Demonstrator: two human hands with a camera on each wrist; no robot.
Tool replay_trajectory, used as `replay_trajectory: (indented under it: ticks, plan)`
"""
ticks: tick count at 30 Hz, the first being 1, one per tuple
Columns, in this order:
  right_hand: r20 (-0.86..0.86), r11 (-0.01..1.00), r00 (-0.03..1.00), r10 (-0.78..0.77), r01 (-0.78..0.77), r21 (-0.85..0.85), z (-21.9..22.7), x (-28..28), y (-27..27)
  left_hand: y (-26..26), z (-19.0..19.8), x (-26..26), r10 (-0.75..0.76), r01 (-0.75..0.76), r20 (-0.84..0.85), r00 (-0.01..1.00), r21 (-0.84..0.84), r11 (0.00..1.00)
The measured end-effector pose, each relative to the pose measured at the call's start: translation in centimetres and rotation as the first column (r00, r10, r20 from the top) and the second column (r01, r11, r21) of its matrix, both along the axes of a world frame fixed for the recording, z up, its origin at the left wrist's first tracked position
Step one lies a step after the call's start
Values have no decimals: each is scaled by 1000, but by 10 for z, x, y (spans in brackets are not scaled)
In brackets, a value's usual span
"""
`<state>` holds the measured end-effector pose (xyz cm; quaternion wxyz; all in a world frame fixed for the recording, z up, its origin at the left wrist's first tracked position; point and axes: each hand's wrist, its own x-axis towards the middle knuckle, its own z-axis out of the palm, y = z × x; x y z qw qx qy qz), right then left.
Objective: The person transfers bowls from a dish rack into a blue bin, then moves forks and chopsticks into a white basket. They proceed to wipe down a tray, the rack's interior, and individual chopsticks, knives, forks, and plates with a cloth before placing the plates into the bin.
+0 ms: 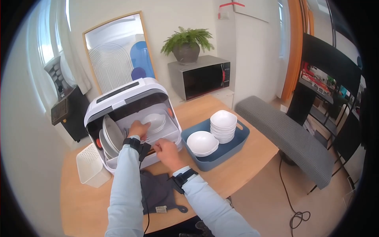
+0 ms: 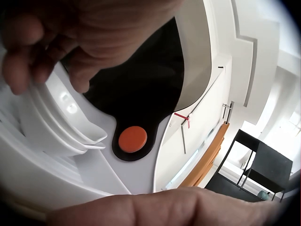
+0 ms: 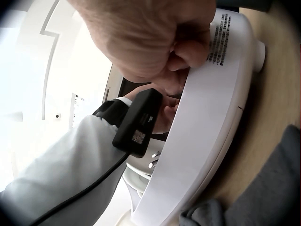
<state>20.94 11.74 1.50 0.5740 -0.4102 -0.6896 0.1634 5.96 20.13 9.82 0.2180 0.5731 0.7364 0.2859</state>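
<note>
A white countertop dish cabinet (image 1: 130, 85) stands with its front uncovered. My left hand (image 1: 139, 129) reaches inside, its fingers loosely bent by a small stack of white bowls (image 1: 154, 121). In the left wrist view those fingertips overlap the bowls (image 2: 63, 115), and a wide gap separates them from the thumb. White plates (image 1: 111, 134) stand upright at the cabinet's left, with metal cutlery (image 3: 154, 160) beside them. My right hand (image 1: 169, 153) is at the cabinet's front rim (image 3: 197, 122), fingers curled; I cannot tell whether they hold something.
Right of the cabinet, a blue-grey tray (image 1: 211, 164) carries stacked white bowls (image 1: 223, 125) and shallow dishes (image 1: 202, 143). A white perforated basket (image 1: 92, 168) stands at left. A dark grey cloth (image 1: 158, 193) lies in front. Behind is a microwave (image 1: 201, 79) with a potted fern.
</note>
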Motion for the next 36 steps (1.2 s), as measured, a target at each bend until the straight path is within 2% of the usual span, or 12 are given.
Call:
replay_trajectory:
  ticks: [3,6,10,13,16,22,25,28,31,32,36]
  plan:
    - [-21,1000,1000,15,-15,1,0,0,1,19,-17,-3,37,-31,-121,992,58,998]
    - [-42,997,997,65,-67,-43,3,5,-2,28,-28,-9,107,-97,-111,988,93,991]
    - [-84,995,994,75,-80,-57,6,5,-2,12,-13,-1,162,-141,-143,976,146,979]
    - [-187,994,980,73,-87,-68,1,3,3,11,-14,-7,153,-130,-140,978,157,979]
    - [-225,990,970,89,-111,-86,-2,4,7,-5,-6,-3,123,-127,36,992,170,977]
    - [-295,983,955,30,-82,-166,3,10,7,-20,-4,-17,44,-83,181,982,214,973]
    - [-291,977,957,-5,-57,-205,8,10,4,-30,-7,-27,-55,-2,212,976,260,966]
    - [-368,963,930,-9,-92,-255,9,5,7,-69,4,-8,-141,14,278,950,416,909]
    - [-437,942,898,55,-192,-277,33,9,-9,-100,5,3,-292,90,360,886,484,870]
    - [-404,957,914,46,-156,-246,32,9,-9,-107,3,3,-316,108,365,876,489,865]
    - [-284,987,959,2,-47,-151,31,10,-14,-125,0,4,-304,4,496,814,517,856]
